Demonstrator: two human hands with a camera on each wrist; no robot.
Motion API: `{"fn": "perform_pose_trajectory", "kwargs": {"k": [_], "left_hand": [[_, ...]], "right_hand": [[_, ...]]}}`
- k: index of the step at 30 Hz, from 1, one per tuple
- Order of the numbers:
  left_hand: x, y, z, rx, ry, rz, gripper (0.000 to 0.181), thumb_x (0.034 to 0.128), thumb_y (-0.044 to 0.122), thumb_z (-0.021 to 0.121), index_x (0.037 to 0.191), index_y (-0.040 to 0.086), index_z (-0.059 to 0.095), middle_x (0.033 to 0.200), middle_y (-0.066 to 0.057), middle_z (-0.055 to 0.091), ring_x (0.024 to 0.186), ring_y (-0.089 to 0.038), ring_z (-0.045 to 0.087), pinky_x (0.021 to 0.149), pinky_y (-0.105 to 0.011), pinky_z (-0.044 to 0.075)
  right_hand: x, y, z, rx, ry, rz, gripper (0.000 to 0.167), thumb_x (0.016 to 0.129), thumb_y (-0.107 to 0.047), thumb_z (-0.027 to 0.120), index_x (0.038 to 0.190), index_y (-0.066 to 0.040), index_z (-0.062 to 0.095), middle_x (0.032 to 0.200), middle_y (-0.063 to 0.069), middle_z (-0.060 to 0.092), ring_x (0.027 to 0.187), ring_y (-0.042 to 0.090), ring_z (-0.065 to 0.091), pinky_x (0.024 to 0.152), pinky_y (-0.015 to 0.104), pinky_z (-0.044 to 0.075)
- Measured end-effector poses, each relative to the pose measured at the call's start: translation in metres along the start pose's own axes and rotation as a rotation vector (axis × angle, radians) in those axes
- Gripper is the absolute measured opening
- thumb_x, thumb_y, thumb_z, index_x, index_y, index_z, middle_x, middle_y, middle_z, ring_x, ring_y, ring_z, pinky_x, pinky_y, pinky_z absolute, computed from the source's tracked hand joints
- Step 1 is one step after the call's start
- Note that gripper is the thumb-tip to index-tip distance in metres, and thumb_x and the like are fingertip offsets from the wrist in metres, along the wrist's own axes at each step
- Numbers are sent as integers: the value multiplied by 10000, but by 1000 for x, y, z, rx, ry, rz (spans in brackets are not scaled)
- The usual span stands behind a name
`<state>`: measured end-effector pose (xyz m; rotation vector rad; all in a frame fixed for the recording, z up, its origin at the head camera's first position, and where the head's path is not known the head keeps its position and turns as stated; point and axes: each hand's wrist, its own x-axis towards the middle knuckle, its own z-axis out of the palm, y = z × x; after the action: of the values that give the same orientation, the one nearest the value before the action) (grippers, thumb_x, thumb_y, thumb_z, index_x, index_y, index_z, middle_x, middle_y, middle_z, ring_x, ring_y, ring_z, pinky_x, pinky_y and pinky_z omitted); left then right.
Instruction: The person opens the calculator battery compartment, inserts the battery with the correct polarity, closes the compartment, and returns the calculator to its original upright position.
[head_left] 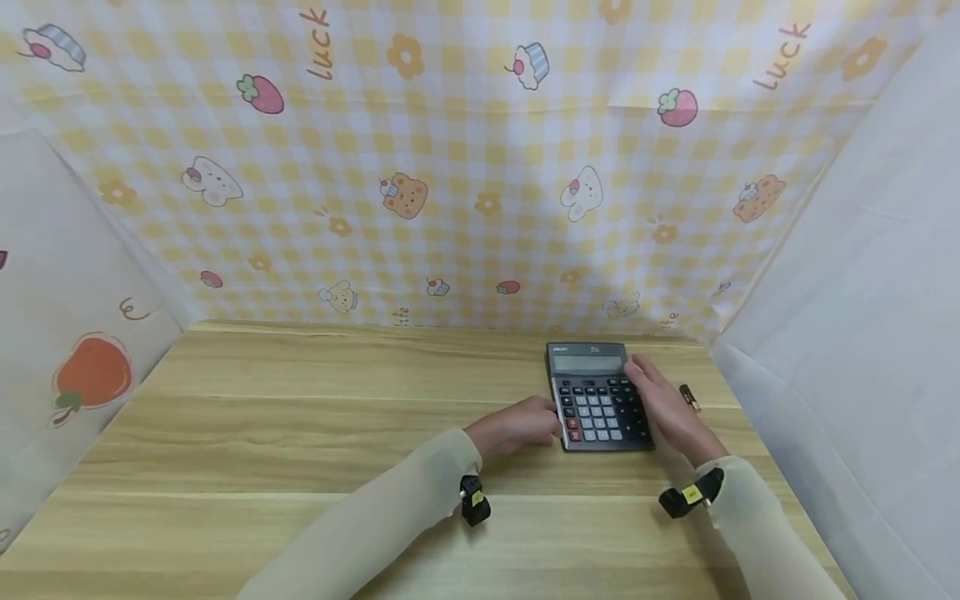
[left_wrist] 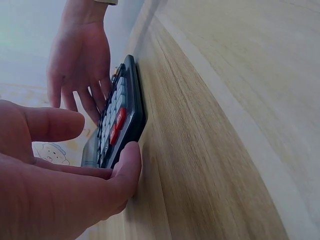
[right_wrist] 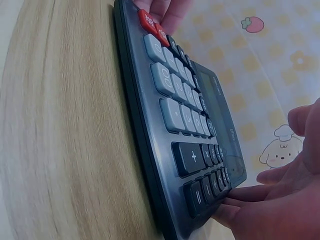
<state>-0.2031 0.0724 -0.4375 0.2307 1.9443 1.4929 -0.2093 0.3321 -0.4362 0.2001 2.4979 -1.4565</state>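
Lying on the wooden table [head_left: 337, 467], the desk calculator [head_left: 596, 408] has the loose-fingered left hand [head_left: 522, 425] touching its left edge, the outstretched right hand [head_left: 667, 410] along its right edge, and a battery [head_left: 689, 397] farther right.

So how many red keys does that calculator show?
2: one red key at the near left corner of the calculator, the other red key just beyond it.

wood-grain tabletop [head_left: 300, 433] | calculator [head_left: 596, 408], keys up | small black-and-copper battery [head_left: 689, 397], right of calculator
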Motion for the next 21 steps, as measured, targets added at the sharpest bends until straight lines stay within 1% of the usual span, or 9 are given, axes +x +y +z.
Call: {"fn": "perform_pose_trajectory", "kwargs": {"k": [5,7,9,12,15,18,21], "left_hand": [[-4,-3,-3,-6,-10,8,546,944,-79,626,1485,-134,573,1459,-214,635,1168,-276,614,1085,-459,522],[-6,-4,-5,-18,-20,14,550,949,-75,628,1489,-149,556,1478,-234,619,1229,-291,617,1104,-462,520],[-8,-6,-8,-30,-29,18,576,954,-70,628,1511,-168,514,1527,-269,572,1313,-336,601,1128,-476,508],[-12,-10,-12,-49,-45,17,625,976,-51,628,1558,-180,439,1603,-309,483,1429,-398,543,1163,-498,480],[-15,-13,-17,-54,-58,22,624,1000,-31,621,1578,-164,426,1619,-298,475,1441,-385,534,1174,-502,469],[-18,-16,-21,-54,-64,28,612,1010,-16,621,1580,-147,442,1600,-269,513,1419,-345,546,1173,-494,472],[-21,-18,-23,-66,-64,26,602,1015,-13,627,1575,-145,451,1575,-259,540,1416,-349,556,1170,-490,476]], "right_hand": [[-2,-2,3,-10,-1,4,858,1176,-597,288,1750,-50,-43,1805,247,-85,1654,467,-95,1301,641,15],[-3,-3,5,-7,-8,-4,845,1183,-576,283,1746,-43,-52,1802,254,-92,1651,470,-101,1299,645,13],[-4,-4,6,-12,-12,-11,844,1185,-571,281,1743,-32,-52,1799,262,-90,1651,473,-100,1299,644,11],[-6,-5,9,-29,-15,-17,847,1186,-565,290,1740,-12,-35,1792,288,-69,1648,489,-83,1299,647,16],[-8,-7,13,-53,-17,-21,847,1186,-565,298,1741,-3,-8,1787,310,-32,1646,505,-47,1301,648,34],[-9,-9,15,-72,-26,-25,842,1187,-562,297,1741,-3,-3,1781,324,-16,1641,522,-23,1297,656,48],[-11,-12,18,-90,-36,-22,832,1189,-555,300,1745,-10,5,1781,326,4,1639,530,4,1295,660,64]]}}
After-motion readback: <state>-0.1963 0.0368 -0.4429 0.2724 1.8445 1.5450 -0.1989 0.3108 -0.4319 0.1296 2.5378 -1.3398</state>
